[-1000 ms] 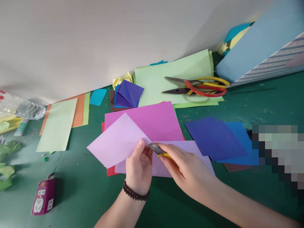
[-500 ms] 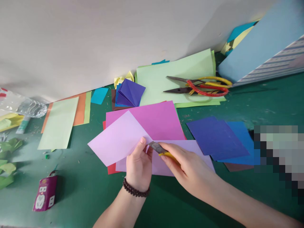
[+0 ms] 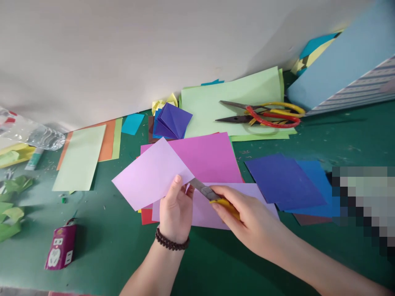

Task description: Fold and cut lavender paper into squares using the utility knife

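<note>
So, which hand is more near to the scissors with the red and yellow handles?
The right hand is nearer: it holds the yellow utility knife below the scissors. The left hand, holding lilac paper, is farther away, below and to the left.

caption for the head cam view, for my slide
Left hand holds lilac paper while right hand grips a yellow craft knife

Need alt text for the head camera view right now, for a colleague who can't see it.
The left hand holds a lilac paper sheet while the right hand holds a yellow-handled craft knife at its edge, above a green mat. Sheets of coloured paper lie around, with red-and-yellow-handled scissors on pale green paper.
</note>
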### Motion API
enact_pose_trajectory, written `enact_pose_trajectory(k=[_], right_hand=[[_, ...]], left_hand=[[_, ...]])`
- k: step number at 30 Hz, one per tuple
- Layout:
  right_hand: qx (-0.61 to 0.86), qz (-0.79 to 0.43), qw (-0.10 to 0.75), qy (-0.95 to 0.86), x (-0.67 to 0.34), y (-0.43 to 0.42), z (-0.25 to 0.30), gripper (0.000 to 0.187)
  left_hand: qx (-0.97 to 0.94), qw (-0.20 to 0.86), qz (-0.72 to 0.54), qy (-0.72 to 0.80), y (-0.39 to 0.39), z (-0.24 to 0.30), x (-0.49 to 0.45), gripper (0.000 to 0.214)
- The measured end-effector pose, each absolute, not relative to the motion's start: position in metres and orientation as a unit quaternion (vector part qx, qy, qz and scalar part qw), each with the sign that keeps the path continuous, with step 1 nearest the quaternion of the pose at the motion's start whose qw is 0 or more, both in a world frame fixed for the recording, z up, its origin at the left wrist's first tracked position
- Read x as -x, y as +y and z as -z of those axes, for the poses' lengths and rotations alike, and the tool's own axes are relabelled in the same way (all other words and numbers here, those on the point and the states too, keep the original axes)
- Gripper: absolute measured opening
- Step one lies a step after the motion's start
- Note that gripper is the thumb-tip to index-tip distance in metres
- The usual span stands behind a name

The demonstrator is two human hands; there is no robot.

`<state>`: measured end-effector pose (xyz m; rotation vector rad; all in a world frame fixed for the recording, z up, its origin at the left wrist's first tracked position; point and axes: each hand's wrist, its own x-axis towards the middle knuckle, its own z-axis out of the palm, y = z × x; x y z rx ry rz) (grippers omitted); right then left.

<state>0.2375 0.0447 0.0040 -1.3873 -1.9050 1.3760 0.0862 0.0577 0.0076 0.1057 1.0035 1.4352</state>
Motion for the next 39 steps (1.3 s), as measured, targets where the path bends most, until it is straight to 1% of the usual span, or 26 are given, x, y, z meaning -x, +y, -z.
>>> enact_pose_trajectory(k=[6, 16, 20, 24, 28, 29, 32, 34, 36, 39], right_hand=[[0.497, -0.482, 0.216, -0.688, -0.237, 0.044, -0.002, 0.021], [0.493, -0.471, 0.221, -0.698, -0.238, 0.043, -0.002, 0.019], [0.491, -0.422, 0.241, -0.723, -0.237, 0.044, 0.001, 0.022], [0.481, -0.352, 0.265, -0.758, -0.237, 0.044, 0.002, 0.025], [0.433, -0.302, 0.279, -0.802, -0.238, 0.042, 0.000, 0.031], [0.419, -0.286, 0.282, -0.814, -0.237, 0.041, -0.001, 0.033], [0.397, -0.215, 0.306, -0.838, -0.237, 0.040, -0.002, 0.040], [0.391, -0.172, 0.325, -0.844, -0.236, 0.040, -0.002, 0.040], [0.389, -0.170, 0.334, -0.842, -0.235, 0.040, -0.003, 0.036], [0.394, -0.240, 0.325, -0.825, -0.234, 0.040, -0.004, 0.026]], left_hand=[[-0.024, 0.629, -0.630, 0.456, 0.059, -0.006, -0.086, 0.014], [-0.032, 0.618, -0.638, 0.458, 0.060, -0.010, -0.087, 0.013], [-0.045, 0.629, -0.640, 0.439, 0.059, -0.008, -0.086, 0.014], [-0.083, 0.673, -0.633, 0.373, 0.058, -0.002, -0.081, 0.016], [-0.108, 0.714, -0.619, 0.308, 0.061, 0.000, -0.074, 0.028], [-0.110, 0.718, -0.611, 0.315, 0.062, 0.000, -0.072, 0.035], [-0.111, 0.719, -0.568, 0.385, 0.068, -0.002, -0.067, 0.067], [-0.113, 0.716, -0.555, 0.407, 0.069, -0.002, -0.066, 0.075], [-0.112, 0.715, -0.569, 0.390, 0.068, -0.001, -0.067, 0.072], [-0.126, 0.704, -0.598, 0.362, 0.063, 0.001, -0.072, 0.049]])
